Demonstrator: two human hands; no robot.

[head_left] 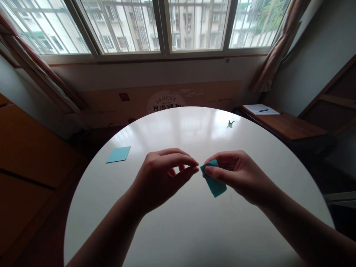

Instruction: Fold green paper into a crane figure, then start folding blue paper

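My right hand (236, 170) pinches a folded piece of turquoise paper (218, 187) between thumb and fingers, above the white round table (167, 237). The paper is a narrow folded strip that slants down toward me, and its upper part is partly covered by the thumb. My left hand (164, 170) has thumb and index fingertip brought together right beside the paper's upper left corner. A small gap seems to separate those fingertips from the paper, and I see nothing between them.
A flat turquoise paper square (118, 154) lies at the table's left. Near the far right edge is a small green folded paper figure (230, 124). Beyond the table, a wooden side table (300, 124) carries white sheets (253, 108) and a pen (263, 110). Windows (194, 27) are ahead.
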